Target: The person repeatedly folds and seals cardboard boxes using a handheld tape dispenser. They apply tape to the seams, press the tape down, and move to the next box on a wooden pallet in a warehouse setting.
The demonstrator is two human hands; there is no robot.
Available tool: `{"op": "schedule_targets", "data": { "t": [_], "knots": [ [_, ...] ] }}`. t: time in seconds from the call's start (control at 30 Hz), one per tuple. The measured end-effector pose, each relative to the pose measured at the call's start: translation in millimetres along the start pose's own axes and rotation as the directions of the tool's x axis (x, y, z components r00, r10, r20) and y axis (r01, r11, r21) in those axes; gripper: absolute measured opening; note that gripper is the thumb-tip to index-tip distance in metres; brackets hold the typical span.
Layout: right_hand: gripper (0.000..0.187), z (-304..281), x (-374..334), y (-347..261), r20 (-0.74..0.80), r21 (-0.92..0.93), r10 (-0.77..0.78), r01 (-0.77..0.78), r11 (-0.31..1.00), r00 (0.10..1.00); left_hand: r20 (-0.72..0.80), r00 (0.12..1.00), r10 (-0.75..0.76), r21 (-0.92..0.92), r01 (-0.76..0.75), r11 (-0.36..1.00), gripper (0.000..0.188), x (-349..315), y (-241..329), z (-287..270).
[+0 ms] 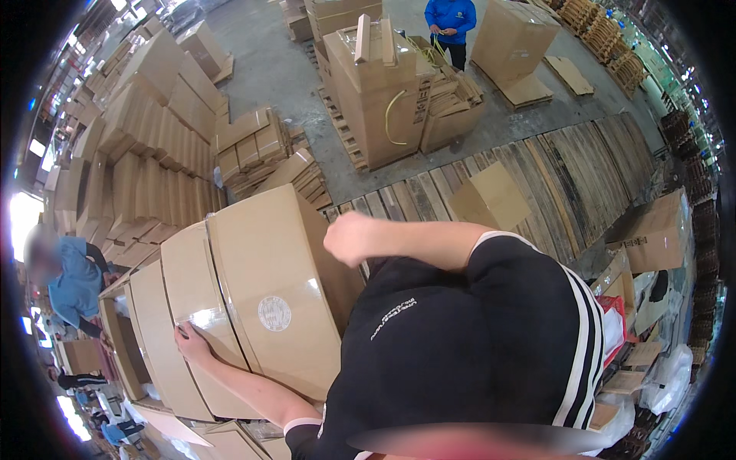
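Observation:
In front of me to the left, large sealed cardboard boxes stand in a row. My left hand (192,343) rests on top of the middle cardboard box (185,272), close to a strip of shiny tape. Its fingers are curled, and a small dark thing shows at the fingertips, too small to name. The nearest cardboard box (264,249) bears a round white printed mark. My right hand (354,238) is closed in a fist, raised over that box's right edge. Whatever may be inside the fist is hidden.
A co-worker in light blue (74,284) stands by an open box (123,337) at the left end. Wooden slats (567,184) form a low platform ahead. Strapped cartons on a pallet (376,100) stand beyond, near a person in blue (451,19). Cardboard stacks (153,146) rise far left.

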State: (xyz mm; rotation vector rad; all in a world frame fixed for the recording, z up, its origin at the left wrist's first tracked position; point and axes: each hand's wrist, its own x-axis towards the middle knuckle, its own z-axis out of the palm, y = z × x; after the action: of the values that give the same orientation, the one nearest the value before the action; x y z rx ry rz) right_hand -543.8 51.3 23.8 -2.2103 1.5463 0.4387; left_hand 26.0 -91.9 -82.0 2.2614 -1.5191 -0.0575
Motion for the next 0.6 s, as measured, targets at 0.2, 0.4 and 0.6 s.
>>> {"op": "schedule_targets", "data": {
  "t": [0.2,0.4,0.6],
  "knots": [
    [0.037,-60,-26,111,-0.247,0.407,-0.056,0.156,0.9,0.968,0.018,0.997,0.077,0.013,-0.078,0.997,0.069,-14,9,-7],
    [0.059,-84,59,160,-0.536,0.824,-0.115,0.548,0.14,0.836,0.022,0.992,0.121,-0.017,-0.121,0.993,0.065,-23,8,-4],
    [0.06,-53,176,89,-0.558,0.788,-0.353,0.345,-0.511,0.751,0.035,0.998,-0.052,-0.023,0.053,0.998,0.068,-34,13,-4]
  ]
}}
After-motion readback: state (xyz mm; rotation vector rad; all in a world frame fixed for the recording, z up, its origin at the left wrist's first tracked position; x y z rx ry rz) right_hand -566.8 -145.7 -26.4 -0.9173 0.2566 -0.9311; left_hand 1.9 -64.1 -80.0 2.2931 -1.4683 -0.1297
